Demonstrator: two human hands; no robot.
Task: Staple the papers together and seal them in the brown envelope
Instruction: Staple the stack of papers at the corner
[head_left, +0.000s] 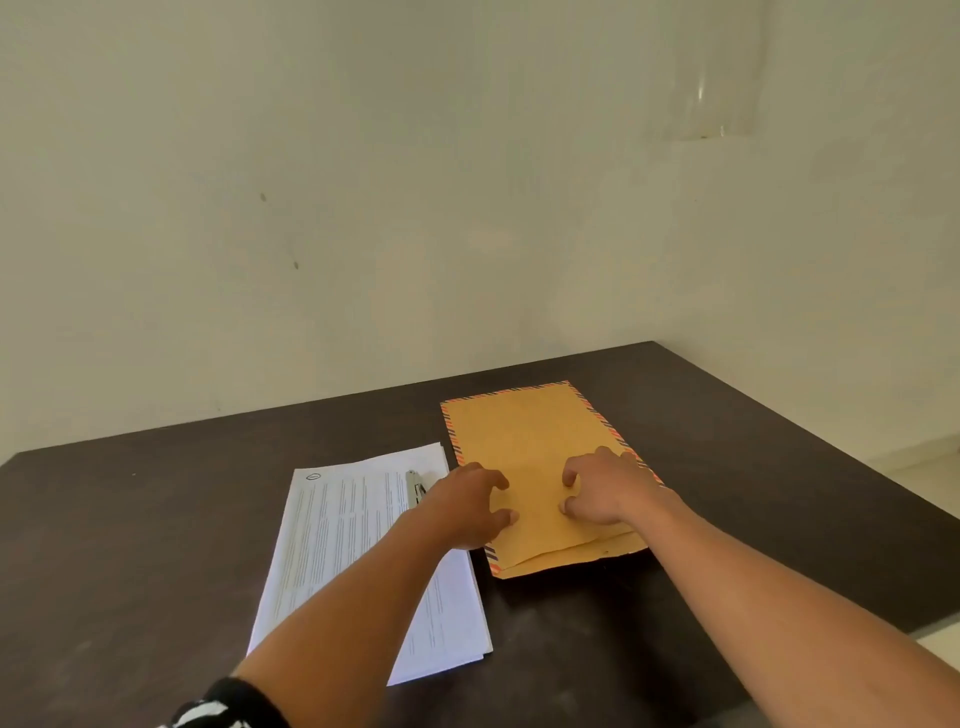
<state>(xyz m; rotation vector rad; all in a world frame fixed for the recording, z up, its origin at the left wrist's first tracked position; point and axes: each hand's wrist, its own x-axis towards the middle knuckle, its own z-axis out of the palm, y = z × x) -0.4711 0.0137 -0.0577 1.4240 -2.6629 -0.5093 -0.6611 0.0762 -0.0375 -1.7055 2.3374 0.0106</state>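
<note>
A brown envelope (524, 441) with a striped red and blue border lies flat on the dark table (156, 545), its flap end toward me. My left hand (467, 506) rests at its left edge with fingers curled over the paper. My right hand (602, 493) presses on the envelope's middle, fingertips bent down. Neither hand lifts it. Left of the envelope lies a stack of printed white papers (343, 540), partly covered by my left forearm. A small metal stapler (414, 487) sits on the papers' upper right corner, just behind my left hand.
The table meets a plain pale wall (415, 208) at the back. Its right edge (831, 447) runs diagonally, with light floor beyond. A black and white band sits on my left arm (223, 706).
</note>
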